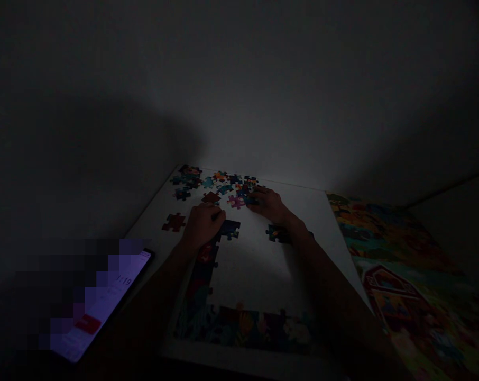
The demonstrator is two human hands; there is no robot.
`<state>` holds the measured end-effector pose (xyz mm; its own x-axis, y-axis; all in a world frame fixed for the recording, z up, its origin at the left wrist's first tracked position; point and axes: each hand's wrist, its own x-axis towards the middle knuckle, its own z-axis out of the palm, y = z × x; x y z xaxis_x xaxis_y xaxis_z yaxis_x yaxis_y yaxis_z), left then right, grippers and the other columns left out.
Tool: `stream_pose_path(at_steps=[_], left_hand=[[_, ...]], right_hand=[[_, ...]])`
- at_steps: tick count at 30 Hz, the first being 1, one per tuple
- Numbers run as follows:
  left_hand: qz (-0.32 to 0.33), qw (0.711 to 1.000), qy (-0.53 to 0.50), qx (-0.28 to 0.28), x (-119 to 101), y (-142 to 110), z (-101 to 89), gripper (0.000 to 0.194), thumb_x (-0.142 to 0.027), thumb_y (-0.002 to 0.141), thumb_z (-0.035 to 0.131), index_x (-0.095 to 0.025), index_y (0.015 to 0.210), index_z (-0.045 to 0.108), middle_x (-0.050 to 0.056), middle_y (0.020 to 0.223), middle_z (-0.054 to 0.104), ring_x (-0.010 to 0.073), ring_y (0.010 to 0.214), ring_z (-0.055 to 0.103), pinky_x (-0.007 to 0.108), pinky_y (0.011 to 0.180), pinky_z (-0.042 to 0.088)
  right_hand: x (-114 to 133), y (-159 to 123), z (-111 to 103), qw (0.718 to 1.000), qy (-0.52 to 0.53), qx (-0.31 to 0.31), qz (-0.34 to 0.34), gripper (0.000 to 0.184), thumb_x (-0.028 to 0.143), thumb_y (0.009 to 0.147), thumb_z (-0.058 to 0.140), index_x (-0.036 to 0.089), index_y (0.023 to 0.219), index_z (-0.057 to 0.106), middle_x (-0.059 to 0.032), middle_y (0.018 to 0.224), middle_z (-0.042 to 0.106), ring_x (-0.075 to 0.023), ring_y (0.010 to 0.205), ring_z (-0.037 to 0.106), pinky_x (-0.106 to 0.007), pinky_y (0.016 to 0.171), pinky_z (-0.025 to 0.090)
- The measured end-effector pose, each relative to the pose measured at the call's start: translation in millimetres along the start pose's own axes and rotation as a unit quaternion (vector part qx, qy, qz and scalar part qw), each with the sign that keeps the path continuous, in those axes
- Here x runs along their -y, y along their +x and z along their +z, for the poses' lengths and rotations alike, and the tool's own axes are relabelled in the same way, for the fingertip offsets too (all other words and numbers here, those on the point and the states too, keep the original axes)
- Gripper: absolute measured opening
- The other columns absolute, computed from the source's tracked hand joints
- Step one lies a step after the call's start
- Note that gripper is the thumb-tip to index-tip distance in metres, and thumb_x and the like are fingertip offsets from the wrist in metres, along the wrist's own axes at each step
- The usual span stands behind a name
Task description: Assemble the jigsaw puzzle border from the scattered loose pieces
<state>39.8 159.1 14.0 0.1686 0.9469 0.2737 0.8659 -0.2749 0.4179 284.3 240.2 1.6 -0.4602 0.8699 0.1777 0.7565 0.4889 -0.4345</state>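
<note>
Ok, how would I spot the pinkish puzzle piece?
On the white surface, toward the far side, look between the left hand and the right hand. The pinkish piece lies there, its mauve colour unlike the nearby brown piece and blue piece.

Digits ending in ":19" on the lit phone screen (111, 297).

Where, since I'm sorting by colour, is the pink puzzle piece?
In the head view, the pink puzzle piece lies near centre, left of the right hand, with a reddish-brown piece farther left.
</note>
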Motion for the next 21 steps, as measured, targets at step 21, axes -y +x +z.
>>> stream_pose_path(at_steps=[21], left_hand=[[-0.002,1.000,0.002,-0.001,2,1,1.2,0.033,-0.033,0.091,0.046,-0.021,0.069,0.068,0.005,0.079,0.068,0.0212,0.082,0.063,0.034,0.078,0.045]], right_hand=[[-54,-7,-11,0.993,-0.011,-0.082,0.085,0.045,0.037,0.087,0.062,0.018,0.128,0.064,-0.0149,0.141,0.057,-0.0313,0.132,0.052,-0.048,0.112,0.037]])
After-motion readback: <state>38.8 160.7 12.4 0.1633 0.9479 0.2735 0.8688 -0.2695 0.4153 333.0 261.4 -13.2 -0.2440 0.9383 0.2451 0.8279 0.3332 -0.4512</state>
